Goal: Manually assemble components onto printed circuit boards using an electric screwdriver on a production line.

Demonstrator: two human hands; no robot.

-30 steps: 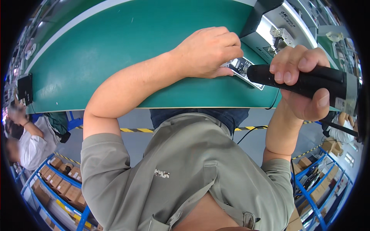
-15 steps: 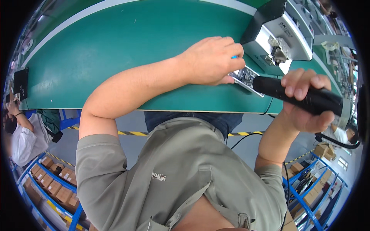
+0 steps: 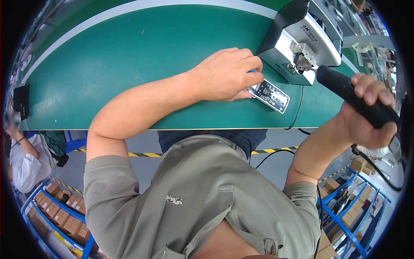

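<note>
My left hand (image 3: 230,74) grips one end of a small pale housing with an open circuit board (image 3: 271,96), resting on the green bench. A bit of blue shows beneath its fingers; the rest of that end is hidden. Wrapped round a black corded electric screwdriver (image 3: 351,90), my right hand (image 3: 366,110) is raised off to the right. The driver's front end points at the metal pick-up mechanism (image 3: 304,58) on the face of a black and silver screw feeder (image 3: 284,45). Whether its bit touches the mechanism, I cannot tell.
The green bench (image 3: 142,64) has a pale strip along its far edge. A dark cable (image 3: 301,103) runs from the feeder over the front edge. Far left are a black box (image 3: 20,101) and a seated person (image 3: 32,159). Blue racks with cartons (image 3: 60,211) stand behind me.
My right hand has lifted the screwdriver off the circuit board and moved it up and right to the feeder. My left hand keeps its hold on the housing.
</note>
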